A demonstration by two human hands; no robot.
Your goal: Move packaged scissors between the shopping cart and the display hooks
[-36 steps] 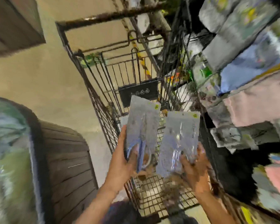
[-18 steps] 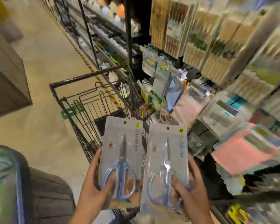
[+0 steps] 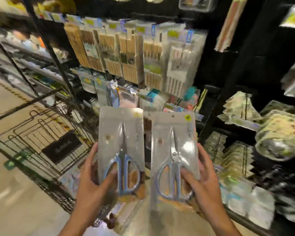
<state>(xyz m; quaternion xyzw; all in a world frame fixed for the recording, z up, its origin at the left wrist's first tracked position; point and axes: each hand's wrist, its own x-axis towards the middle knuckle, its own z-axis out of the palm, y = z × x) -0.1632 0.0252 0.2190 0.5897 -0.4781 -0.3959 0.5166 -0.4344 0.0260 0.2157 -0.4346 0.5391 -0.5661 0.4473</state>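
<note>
Store aisle, hanging goods ahead, two scissor packs held up.

Head view: the left hand (image 3: 92, 186) grips the left scissors pack (image 3: 121, 150) and the right hand (image 3: 204, 183) grips the right scissors pack (image 3: 174, 154), both upright between the shopping cart (image 3: 41, 138) and the display racks (image 3: 129, 53). With both hands full, a small hang hole could miss its hook and a pack slip.
</note>
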